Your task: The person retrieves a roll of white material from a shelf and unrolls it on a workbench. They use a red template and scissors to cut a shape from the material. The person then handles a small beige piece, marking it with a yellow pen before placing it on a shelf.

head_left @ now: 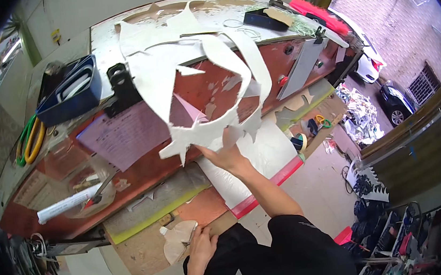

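My right hand [226,153] is raised in the middle, its fingers closed on the lower edge of a large white offcut sheet [152,80]. The sheet has ragged edges and big curved gaps, and it hangs in strips across the bench front. Some of my right fingers are hidden behind it. Lower down, my left hand [203,249] lies at the near edge of a brown board [128,254]. Its fingers are stretched out, with the tips against pale cream cut pieces [177,241] that lie on the board.
A white sheet stack with a red edge [268,181] lies right of the board. On the bench stand a blue tray [68,92], a black clamp [120,86] and a dark box [267,20]. Pink paper [123,134] and scissors [97,196] hang at the front. Crowded racks [397,237] stand at right.
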`<action>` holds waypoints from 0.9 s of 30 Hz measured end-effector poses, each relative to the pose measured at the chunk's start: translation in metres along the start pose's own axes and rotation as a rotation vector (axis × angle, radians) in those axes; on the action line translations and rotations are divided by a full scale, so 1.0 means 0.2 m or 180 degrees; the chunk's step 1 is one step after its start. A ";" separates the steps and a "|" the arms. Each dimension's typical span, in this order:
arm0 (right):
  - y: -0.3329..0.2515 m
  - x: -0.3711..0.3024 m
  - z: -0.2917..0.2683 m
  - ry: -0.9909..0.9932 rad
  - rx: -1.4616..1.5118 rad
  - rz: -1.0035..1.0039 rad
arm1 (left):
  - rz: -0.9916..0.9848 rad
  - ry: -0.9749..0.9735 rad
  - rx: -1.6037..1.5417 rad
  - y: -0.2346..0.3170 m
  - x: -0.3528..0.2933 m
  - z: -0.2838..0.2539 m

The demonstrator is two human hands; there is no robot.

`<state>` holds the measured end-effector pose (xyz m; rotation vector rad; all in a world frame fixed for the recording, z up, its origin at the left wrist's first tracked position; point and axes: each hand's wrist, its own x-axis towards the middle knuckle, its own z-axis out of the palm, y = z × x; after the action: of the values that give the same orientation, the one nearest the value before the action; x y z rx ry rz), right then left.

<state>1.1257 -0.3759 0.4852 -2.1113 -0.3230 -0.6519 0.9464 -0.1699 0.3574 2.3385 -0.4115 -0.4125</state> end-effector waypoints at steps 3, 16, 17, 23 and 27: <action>0.27 -0.10 0.10 0.0004 -0.0708 0.0049 | 0.0014 0.0129 0.0025 -0.04 0.06 0.01; 0.12 -0.14 -0.06 -0.0584 0.0028 -0.0687 | -0.0194 0.0778 0.0459 0.05 0.10 0.08; 0.19 -0.14 -0.04 -0.0568 0.0101 -0.0724 | -0.0196 0.0847 0.0536 0.06 0.11 0.10; 0.27 -0.14 0.00 -0.0463 0.0376 0.0120 | -0.0326 0.1083 0.0706 0.13 0.13 0.15; 0.11 -0.09 0.02 -0.0440 0.0249 0.0166 | -0.0307 0.1310 0.0874 0.13 0.10 0.17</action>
<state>1.1220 -0.3856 0.4586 -2.0869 -0.3626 -0.4567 0.9462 -0.2169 0.3487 2.6332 -0.1635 0.0934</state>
